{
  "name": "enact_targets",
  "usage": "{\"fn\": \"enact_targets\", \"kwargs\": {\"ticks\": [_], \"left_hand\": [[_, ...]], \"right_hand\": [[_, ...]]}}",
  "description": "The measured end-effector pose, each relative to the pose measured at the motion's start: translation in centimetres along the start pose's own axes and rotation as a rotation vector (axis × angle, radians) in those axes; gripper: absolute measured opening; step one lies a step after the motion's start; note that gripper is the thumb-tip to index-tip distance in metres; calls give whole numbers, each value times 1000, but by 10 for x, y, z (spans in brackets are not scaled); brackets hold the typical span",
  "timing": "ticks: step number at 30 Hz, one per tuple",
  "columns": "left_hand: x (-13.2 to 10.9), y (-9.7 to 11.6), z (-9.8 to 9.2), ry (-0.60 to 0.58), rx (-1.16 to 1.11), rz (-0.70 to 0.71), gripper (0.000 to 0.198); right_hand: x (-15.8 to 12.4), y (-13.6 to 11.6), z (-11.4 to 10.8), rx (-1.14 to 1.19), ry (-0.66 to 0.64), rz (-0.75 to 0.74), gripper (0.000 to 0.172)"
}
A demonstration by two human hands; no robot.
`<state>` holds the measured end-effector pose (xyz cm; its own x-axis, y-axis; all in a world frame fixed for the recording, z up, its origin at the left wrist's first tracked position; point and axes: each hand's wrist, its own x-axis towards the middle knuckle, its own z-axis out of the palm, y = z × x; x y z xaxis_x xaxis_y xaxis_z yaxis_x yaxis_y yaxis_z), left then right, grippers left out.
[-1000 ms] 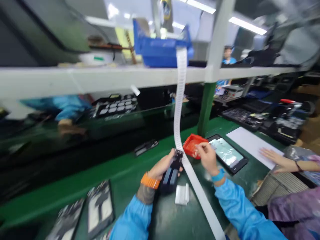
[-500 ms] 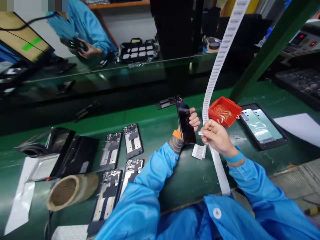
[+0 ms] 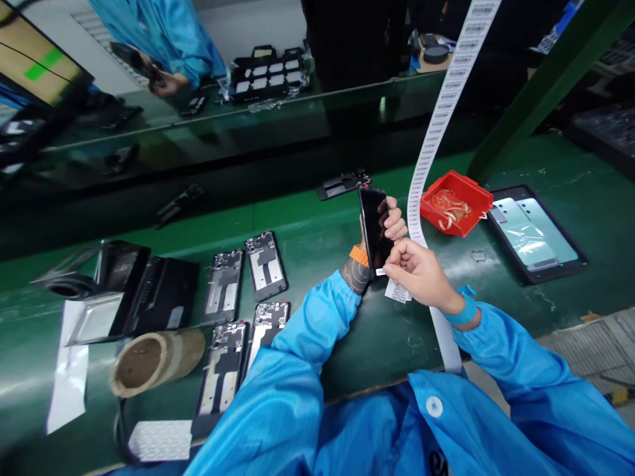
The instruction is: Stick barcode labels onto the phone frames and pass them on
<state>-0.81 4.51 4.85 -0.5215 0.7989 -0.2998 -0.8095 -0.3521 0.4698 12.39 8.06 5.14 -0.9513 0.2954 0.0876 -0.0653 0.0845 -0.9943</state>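
Note:
My left hand (image 3: 395,221) is closed around a black smartphone (image 3: 373,225), holding it tilted with its dark glossy face toward me. Between the thumb and forefinger of my right hand (image 3: 419,271) is a small white label (image 3: 380,272), which lies at the phone's lower end. Whether the label is stuck down I cannot tell. A long strip of barcode labels (image 3: 439,122) hangs from above and passes behind my right hand. Beneath the phone, partly covered by my right hand, a small printed sheet (image 3: 397,291) rests on the green bench.
Several opened phone bodies (image 3: 223,287) lie left of my arm. A red bin (image 3: 459,201) with scraps and a black tray (image 3: 538,235) with pale green panels stand to the right. A cardboard tube (image 3: 159,360) lies at left. Across the bench, a co-worker's hand (image 3: 166,82) holds a dark device.
My right hand has moved left with the white label, from beside the phone onto its lower end. The whole view has shifted slightly.

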Motion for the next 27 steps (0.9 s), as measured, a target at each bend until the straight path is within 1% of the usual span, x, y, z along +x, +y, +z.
{"fn": "enact_targets", "kwargs": {"ticks": [2, 4, 5, 7, 9, 11, 12, 13, 14, 15, 16, 17, 18, 19, 20, 21, 22, 23, 24, 25, 27], "left_hand": [[2, -2, -4, -7, -1, 12, 46], [4, -3, -9, -8, -11, 28, 46], [4, -2, -10, -1, -22, 43, 46], [4, -1, -9, 51, -69, 114, 48], [3, 2, -5, 181, -116, 225, 51], [4, 4, 0, 372, -109, 316, 54], [6, 6, 2, 465, -85, 336, 54], [7, 8, 3, 532, -64, 350, 54], [9, 11, 3, 559, -47, 366, 53], [9, 17, 0, 555, -30, 387, 52], [9, 24, -4, 520, 6, 409, 48], [8, 33, -9, 454, 77, 412, 40], [6, 44, -15, 363, 185, 377, 30], [3, 57, -22, 258, 327, 303, 20], [0, 70, -29, 147, 478, 180, 17], [-2, 83, -35, 51, 606, 55, 20], [-3, 97, -41, -21, 698, -37, 21], [-1, 110, -45, -51, 761, -88, 21], [3, 123, -49, -21, 817, -85, 18], [10, 135, -52, 55, 873, -42, 15], [34, 161, -56, 271, 991, 84, 9]], "right_hand": [[-1, 0, -1, -107, -6, -26, 20], [-1, 0, -3, -262, 7, -62, 20], [-1, 0, -4, -344, 29, -82, 20], [-1, 1, -7, -468, 122, -149, 19], [0, 3, -9, -500, 188, -259, 19], [1, 7, -11, -487, 193, -353, 27], [3, 9, -13, -477, 193, -365, 28], [5, 12, -16, -459, 211, -341, 26], [9, 15, -20, -420, 251, -285, 22], [13, 18, -26, -344, 301, -208, 21], [18, 21, -32, -230, 343, -123, 23], [22, 24, -39, -90, 369, -42, 27], [27, 26, -46, 57, 384, 25, 30], [31, 27, -52, 193, 386, 75, 33], [34, 27, -57, 305, 384, 112, 35], [36, 27, -61, 392, 380, 141, 36], [37, 25, -64, 454, 376, 168, 37], [37, 23, -65, 495, 371, 189, 38], [35, 21, -65, 513, 364, 204, 40], [33, 18, -65, 506, 351, 210, 42], [28, 13, -64, 422, 304, 211, 43]]}}
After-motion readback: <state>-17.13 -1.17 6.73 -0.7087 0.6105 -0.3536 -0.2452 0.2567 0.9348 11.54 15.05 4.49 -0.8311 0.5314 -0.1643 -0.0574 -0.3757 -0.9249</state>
